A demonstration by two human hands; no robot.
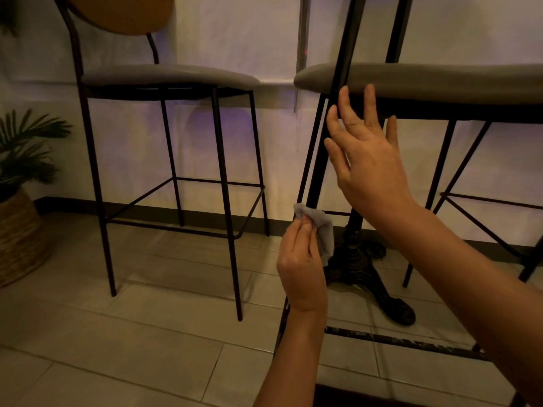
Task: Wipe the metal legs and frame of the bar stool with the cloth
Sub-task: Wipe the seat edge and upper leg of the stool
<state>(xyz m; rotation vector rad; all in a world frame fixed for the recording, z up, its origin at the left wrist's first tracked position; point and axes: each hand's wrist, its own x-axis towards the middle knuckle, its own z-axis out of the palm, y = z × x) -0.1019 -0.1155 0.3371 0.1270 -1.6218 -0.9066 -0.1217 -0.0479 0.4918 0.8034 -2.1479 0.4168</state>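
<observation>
The bar stool (pixel 440 80) on the right has a grey seat and thin black metal legs. My left hand (pixel 302 271) pinches a small grey cloth (pixel 320 227) and holds it against the stool's near front leg (pixel 308 160), low down. My right hand (pixel 367 154) is raised with straight, spread fingers just below the seat's front edge, next to the top of that leg. Whether its fingertips touch the frame is unclear. The lower part of the leg is hidden behind my left hand and forearm.
A second bar stool (pixel 170 80) with an orange backrest stands to the left on the tiled floor. A black ornate table pedestal (pixel 361 259) stands right behind the wiped leg. A potted plant in a woven basket (pixel 17 239) sits at the far left by the wall.
</observation>
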